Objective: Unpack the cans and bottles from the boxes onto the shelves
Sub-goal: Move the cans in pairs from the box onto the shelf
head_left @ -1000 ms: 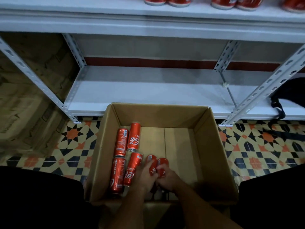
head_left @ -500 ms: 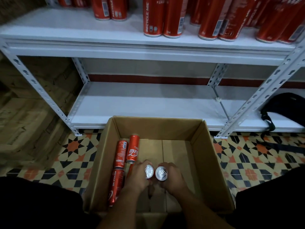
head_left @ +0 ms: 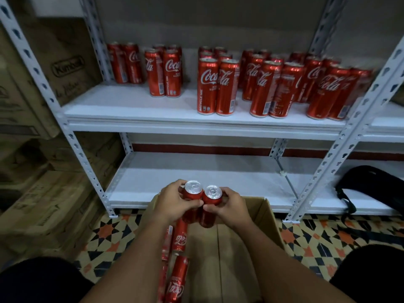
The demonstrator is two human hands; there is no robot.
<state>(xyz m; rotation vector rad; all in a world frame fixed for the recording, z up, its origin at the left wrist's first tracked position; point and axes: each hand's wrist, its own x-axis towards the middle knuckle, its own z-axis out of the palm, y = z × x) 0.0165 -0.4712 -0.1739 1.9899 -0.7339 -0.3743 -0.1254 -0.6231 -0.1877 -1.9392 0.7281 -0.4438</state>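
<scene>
Patterned floor tiles (head_left: pixel 310 241) in orange, black and cream stars lay beneath a white slotted-steel shelving unit (head_left: pixel 341 138) with smooth white boards. On the upper shelf board (head_left: pixel 131 106) stood many tall, slim red aluminium cans (head_left: pixel 207 86) in paired clusters running from the left rear post to the right front post; their glossy sides bore white "Coca-Cola" script, and one read "RECYCLE ME" vertically. The lower shelf board (head_left: pixel 196 178) carried a black fabric bag (head_left: pixel 371 186) at its right end. Stacked brown cardboard cartons (head_left: pixel 50 68) stood to the left of the unit, one printed with an oval logo too blurred to read.

An open brown cardboard box (head_left: pixel 258 217) sat on the floor against the front edge of the lower board. The left hand (head_left: pixel 175 204) was wrapped around one upright slim red can (head_left: pixel 192 193) and the right hand (head_left: pixel 231 206) around a second slim red can (head_left: pixel 211 196); both cans were held touching side by side above the box's far wall, silver pull-tab tops showing. Four more red cans (head_left: pixel 180 237) lay on their sides along the box's left wall, "Coca-Cola" script legible on two.
</scene>
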